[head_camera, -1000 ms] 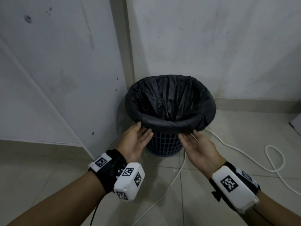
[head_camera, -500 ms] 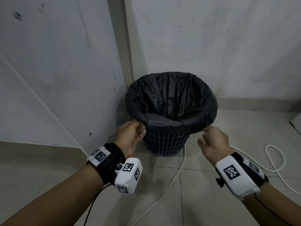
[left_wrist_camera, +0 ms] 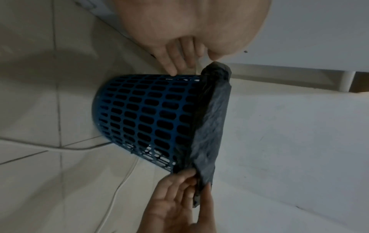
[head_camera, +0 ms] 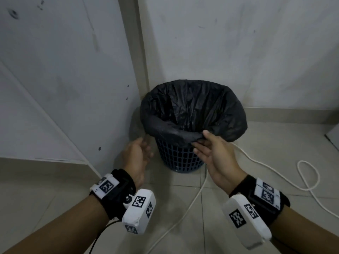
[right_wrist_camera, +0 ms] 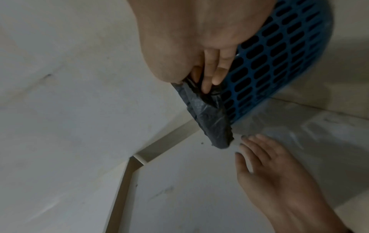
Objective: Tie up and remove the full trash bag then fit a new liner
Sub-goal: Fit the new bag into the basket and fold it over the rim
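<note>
A blue lattice bin (head_camera: 178, 156) stands on the floor in a wall corner, lined with a black trash bag (head_camera: 192, 107) folded over its rim. My right hand (head_camera: 200, 139) pinches the bag's fold at the front of the rim, thumb on top and fingers underneath. The right wrist view shows those fingers (right_wrist_camera: 207, 78) tucked under the fold (right_wrist_camera: 207, 116) against the bin (right_wrist_camera: 269, 63). My left hand (head_camera: 146, 147) hovers beside the bin's left side, fingers straight and holding nothing. In the left wrist view its fingertips (left_wrist_camera: 171, 69) reach the bin wall (left_wrist_camera: 143, 113) just below the bag's edge (left_wrist_camera: 211, 123).
A white cable (head_camera: 194, 198) runs across the tiled floor from under the bin toward me and loops at the right (head_camera: 308, 176). Walls close in behind the bin, and a white panel (head_camera: 55, 88) stands on its left.
The hands parted from the front rim, then my right hand came back and pinched the fold. My left hand dropped off the rim to the bin's left side and opened.
</note>
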